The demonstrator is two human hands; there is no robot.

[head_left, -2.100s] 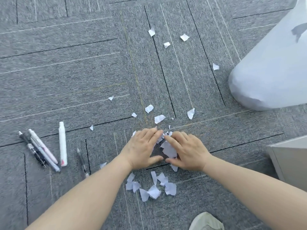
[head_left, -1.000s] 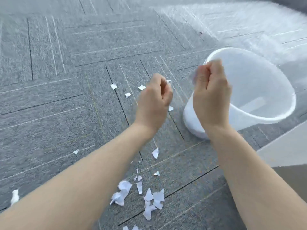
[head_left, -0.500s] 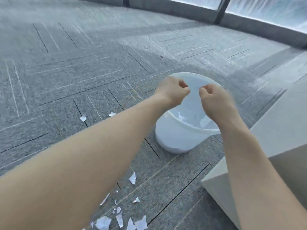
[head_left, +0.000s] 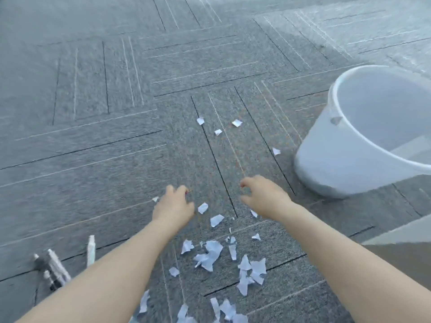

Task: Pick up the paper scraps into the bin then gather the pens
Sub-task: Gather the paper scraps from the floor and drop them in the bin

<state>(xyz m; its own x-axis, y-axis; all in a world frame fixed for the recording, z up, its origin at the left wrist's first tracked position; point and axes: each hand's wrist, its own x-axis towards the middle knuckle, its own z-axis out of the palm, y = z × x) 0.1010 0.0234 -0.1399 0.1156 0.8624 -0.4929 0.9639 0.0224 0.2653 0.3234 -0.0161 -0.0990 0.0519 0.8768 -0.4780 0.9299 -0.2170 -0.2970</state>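
Several white paper scraps (head_left: 211,252) lie scattered on the grey carpet, most between my forearms and a few farther off (head_left: 237,123). My left hand (head_left: 173,206) hovers palm down over the carpet, fingers loosely curled, holding nothing. My right hand (head_left: 263,197) hovers beside it, fingers apart and empty. The white plastic bin (head_left: 326,164) stands upright to the right of my right hand. Several pens (head_left: 57,266) lie at the lower left, partly hidden by my left forearm.
Grey carpet tiles (head_left: 116,89) stretch out ahead and to the left. The corner of a pale box or cabinet (head_left: 401,243) sits at the right edge, just behind my right forearm.
Both hands were closed on scraps over the bin half a second ago. Now they are empty and back low over the carpet, left of the bin; the view has swung down.
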